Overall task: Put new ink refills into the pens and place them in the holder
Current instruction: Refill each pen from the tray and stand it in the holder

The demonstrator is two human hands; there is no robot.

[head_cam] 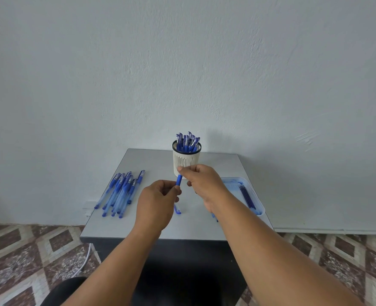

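Above the table, both hands work on one pen: the left hand grips its lower body to keep it steady, and the right hand pinches its top end, probably to close it. Behind stands the holder, already full of pens; the refills lie in a tray at the right.

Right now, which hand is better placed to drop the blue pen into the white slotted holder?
Probably the right hand. It pinches the upper end of the blue pen just in front of the white slotted holder, while the left hand grips the lower end, farther from it.
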